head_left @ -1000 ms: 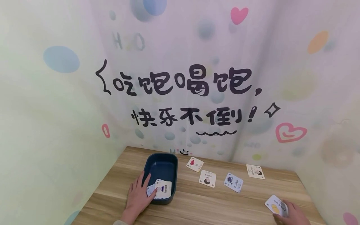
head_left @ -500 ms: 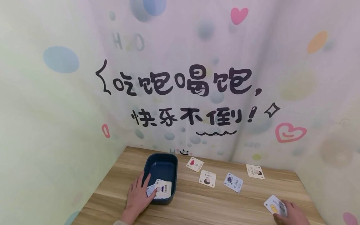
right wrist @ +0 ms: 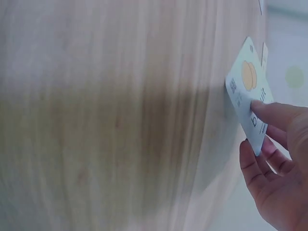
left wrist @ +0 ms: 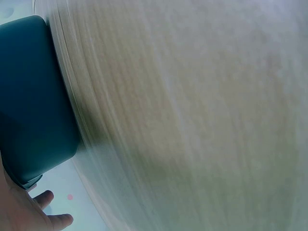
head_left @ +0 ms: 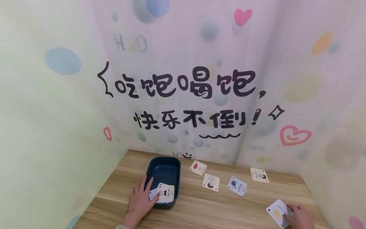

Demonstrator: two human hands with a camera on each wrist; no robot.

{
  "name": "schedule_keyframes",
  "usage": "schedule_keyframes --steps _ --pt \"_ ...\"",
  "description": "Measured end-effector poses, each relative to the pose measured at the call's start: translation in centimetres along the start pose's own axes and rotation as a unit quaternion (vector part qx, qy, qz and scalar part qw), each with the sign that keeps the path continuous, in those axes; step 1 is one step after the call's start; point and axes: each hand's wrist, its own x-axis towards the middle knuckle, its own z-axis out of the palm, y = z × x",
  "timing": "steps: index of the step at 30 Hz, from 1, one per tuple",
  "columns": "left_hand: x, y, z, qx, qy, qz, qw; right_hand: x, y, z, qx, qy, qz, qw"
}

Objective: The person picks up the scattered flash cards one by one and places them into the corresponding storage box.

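Observation:
In the head view my left hand (head_left: pixel 140 199) rests at the near left rim of a dark blue rectangular bin (head_left: pixel 178 178), fingers spread and fairly straight. Its thumb lies against a "head" card (head_left: pixel 168 194), which overlaps paler cards inside the bin. The left wrist view has the bin's outer wall (left wrist: pixel 33 96) with some of the fingers past it. At the table's right, my right hand (head_left: pixel 300 218) pinches a biscuit card (head_left: pixel 276 213). In the right wrist view the thumb presses on the biscuit card's printed face (right wrist: pixel 249 91), fingers behind; the card is tilted.
On the wood-grain table (head_left: pixel 211 210) lie a lip card (head_left: pixel 198 168), a neck card (head_left: pixel 211 182), a coffee card (head_left: pixel 237 186) and a throat card (head_left: pixel 259 175). Printed curtains (head_left: pixel 188 47) stand behind and at both sides.
My right hand has turned the biscuit card and shifted it slightly left, with more of its face now showing. The left hand and the bin stay where they were.

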Motion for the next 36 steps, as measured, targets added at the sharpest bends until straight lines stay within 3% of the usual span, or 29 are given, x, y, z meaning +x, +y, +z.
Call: schedule_keyframes --steps 10,23,36 --pt "-0.1 0.1 -0.2 -0.005 0.006 0.000 1.0000 0.6 -2.6 -0.8 0.074 -0.013 0.029 0.9968" --pt "-0.2 0.0 -0.2 -0.008 0.010 0.001 0.9999 0.3 -7.0 -2.5 0.087 0.073 -0.031 0.9931" --pt "-0.1 0.0 -0.1 -0.003 0.010 0.005 0.9999 1.0 -11.1 -1.7 0.140 0.093 -0.058 0.9841"
